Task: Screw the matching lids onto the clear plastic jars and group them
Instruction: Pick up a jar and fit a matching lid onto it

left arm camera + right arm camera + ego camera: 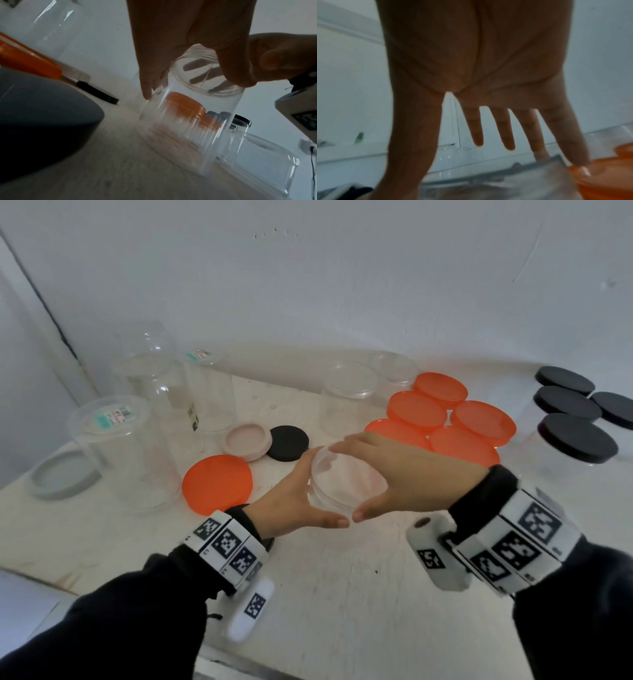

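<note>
A clear lidless jar (pixel 346 484) stands on the white table between both hands. My left hand (pixel 301 498) grips its left side, thumb at the near rim and fingers at the far rim; the left wrist view shows that hand (pixel 171 40) over the blurred jar (pixel 188 121). My right hand (pixel 400 474) spans the right side with straight, spread fingers (pixel 506 128), whose tips reach the jar (pixel 505 186). A loose orange lid (pixel 217 484) lies just left of my left hand. A black lid (pixel 287 443) and a pink lid (pixel 247 441) lie behind it.
Several orange-lidded jars (pixel 445 419) are grouped right of centre behind my right hand. Black-lidded jars (pixel 575 412) stand at the far right. Tall clear jars (pixel 126 446) stand at the left, two open jars (pixel 347 402) at the back, and a grey lid (pixel 65 474) at the left edge.
</note>
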Tool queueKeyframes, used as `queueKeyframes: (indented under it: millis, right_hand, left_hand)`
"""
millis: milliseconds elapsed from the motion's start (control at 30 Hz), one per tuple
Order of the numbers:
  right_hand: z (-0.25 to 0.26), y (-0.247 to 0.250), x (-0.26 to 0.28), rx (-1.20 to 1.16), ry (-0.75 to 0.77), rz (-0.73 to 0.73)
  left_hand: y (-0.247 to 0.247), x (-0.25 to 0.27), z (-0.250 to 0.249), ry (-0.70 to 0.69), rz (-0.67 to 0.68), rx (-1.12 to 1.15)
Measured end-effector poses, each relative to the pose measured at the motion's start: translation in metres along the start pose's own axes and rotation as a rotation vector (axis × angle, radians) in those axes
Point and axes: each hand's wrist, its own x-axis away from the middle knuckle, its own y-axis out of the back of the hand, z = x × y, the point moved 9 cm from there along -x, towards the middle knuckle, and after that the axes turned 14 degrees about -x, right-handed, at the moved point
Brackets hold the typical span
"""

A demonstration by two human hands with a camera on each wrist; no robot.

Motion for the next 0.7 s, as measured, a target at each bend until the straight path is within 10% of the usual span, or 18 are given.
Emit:
queueKeyframes:
  millis: [400,700]
  right_hand:
    - [0.010,-0.006,-0.020,0.196,-0.033,0.235]
    - [0.010,0.007,-0.022,0.245,-0.104,0.048]
  left_hand:
    - [0.004,-0.001,0.004,0.004,-0.059,0.067]
    - [0.006,0.000,0.007,0.057,-0.100,0.023]
